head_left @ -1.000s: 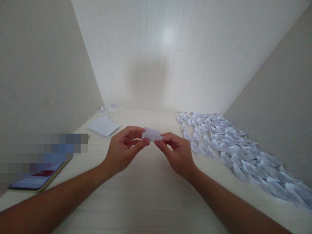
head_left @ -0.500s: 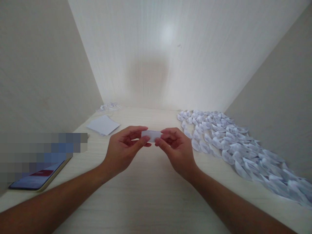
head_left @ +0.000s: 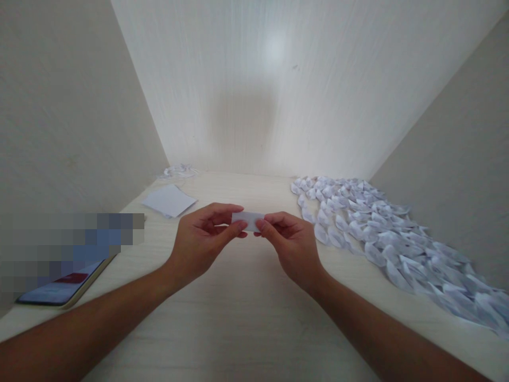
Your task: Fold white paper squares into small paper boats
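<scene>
A small folded piece of white paper (head_left: 249, 219) is held up over the table, stretched level between both hands. My left hand (head_left: 209, 233) pinches its left end, thumb in front and fingers behind. At the right end, my right hand (head_left: 288, 239) grips it the same way, with the thumb pressed on the front face. The fingers hide both ends of the paper. Beyond my left hand lies a short stack of white paper sheets (head_left: 169, 200). Many folded white paper pieces (head_left: 382, 228) spread in overlapping rows to the right of my right hand.
A phone (head_left: 55, 289), partly blurred out, leans at the left near my forearm. Thin white paper scraps (head_left: 178, 171) lie in the far left corner. Pale panels enclose the table (head_left: 238, 318) at the left, back (head_left: 238, 63) and right.
My right thumb has shifted slightly up and inward onto the front face of the paper. The left hand keeps its pinch, and the view has tilted very slightly.
</scene>
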Action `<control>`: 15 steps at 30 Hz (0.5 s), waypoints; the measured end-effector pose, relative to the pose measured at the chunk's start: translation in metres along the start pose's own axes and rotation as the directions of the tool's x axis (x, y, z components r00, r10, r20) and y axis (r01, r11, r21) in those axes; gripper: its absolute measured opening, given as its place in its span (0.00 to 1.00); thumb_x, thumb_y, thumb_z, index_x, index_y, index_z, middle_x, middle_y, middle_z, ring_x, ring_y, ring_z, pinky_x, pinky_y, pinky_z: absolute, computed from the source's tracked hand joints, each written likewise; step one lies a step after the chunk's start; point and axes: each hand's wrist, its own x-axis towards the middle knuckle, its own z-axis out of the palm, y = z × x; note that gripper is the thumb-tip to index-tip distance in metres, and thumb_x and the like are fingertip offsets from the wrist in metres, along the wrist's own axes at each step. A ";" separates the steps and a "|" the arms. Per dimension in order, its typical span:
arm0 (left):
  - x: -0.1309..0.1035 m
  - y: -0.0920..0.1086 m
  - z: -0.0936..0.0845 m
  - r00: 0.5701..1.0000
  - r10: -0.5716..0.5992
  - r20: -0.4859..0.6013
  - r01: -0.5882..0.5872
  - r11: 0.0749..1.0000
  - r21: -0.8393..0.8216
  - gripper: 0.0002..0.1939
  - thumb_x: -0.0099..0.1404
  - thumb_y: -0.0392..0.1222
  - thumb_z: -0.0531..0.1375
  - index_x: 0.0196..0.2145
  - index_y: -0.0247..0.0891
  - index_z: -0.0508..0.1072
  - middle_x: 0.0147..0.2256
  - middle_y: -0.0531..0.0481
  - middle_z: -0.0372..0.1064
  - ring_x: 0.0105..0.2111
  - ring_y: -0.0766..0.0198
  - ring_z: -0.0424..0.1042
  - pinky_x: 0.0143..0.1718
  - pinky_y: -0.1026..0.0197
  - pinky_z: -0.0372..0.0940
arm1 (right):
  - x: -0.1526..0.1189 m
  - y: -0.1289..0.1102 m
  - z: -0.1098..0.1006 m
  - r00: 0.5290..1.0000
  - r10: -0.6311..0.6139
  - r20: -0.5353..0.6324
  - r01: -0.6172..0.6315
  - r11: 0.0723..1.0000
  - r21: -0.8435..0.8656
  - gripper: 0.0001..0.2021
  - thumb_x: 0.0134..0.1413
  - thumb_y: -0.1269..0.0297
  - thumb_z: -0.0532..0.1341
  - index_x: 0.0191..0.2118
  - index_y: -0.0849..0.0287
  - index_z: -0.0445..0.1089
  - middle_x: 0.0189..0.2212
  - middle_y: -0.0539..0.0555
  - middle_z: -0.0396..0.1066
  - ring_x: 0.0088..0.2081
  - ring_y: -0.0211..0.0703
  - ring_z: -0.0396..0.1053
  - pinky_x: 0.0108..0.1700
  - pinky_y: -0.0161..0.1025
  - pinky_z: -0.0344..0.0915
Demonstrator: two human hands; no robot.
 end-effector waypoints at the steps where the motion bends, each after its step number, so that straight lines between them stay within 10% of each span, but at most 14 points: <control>1: 0.000 0.000 0.000 1.000 -0.001 -0.001 0.001 1.000 0.007 0.12 0.54 0.38 0.73 0.38 0.39 0.80 0.26 0.55 0.76 0.28 0.62 0.80 0.35 0.57 0.81 | 0.000 0.000 0.000 1.000 0.001 0.003 -0.001 1.000 -0.002 0.09 0.50 0.58 0.72 0.30 0.58 0.78 0.26 0.51 0.78 0.29 0.39 0.74 0.35 0.37 0.72; 15: 0.002 0.002 -0.001 0.998 -0.055 0.003 0.055 0.998 0.027 0.11 0.53 0.37 0.74 0.36 0.38 0.81 0.24 0.55 0.75 0.26 0.63 0.80 0.34 0.60 0.81 | 0.001 -0.004 -0.004 1.000 0.005 0.021 -0.003 0.995 -0.095 0.09 0.54 0.59 0.69 0.29 0.59 0.77 0.24 0.50 0.76 0.28 0.38 0.71 0.34 0.36 0.68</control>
